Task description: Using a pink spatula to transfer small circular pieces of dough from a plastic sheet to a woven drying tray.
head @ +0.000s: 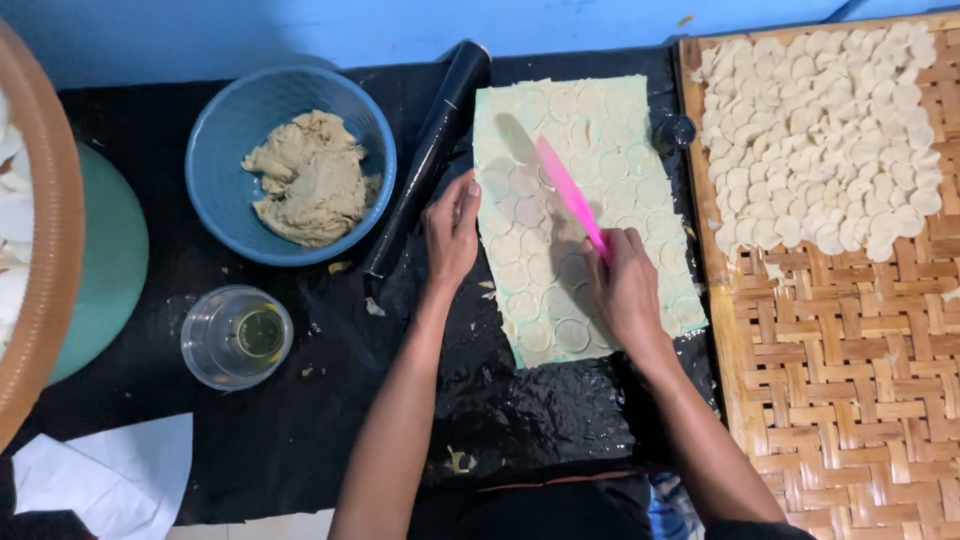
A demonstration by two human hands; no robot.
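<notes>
A thin rolled sheet of pale dough (600,130), marked all over with cut circles, lies on the black plastic sheet (300,420). My right hand (622,285) grips a pink flat blade (568,190) whose tip rests on the dough's upper middle. My left hand (452,235) presses flat on the dough's left edge, fingers together, holding nothing. A black rolling pin (430,150) lies slanted just left of that hand.
A blue bowl (225,135) holds a lump of dough (310,180). A clear plastic cup (236,336) sits below it. A woven bamboo tray (850,380) on the right carries several cut dough discs (820,130). A small dark round cutter (675,132) sits by the tray.
</notes>
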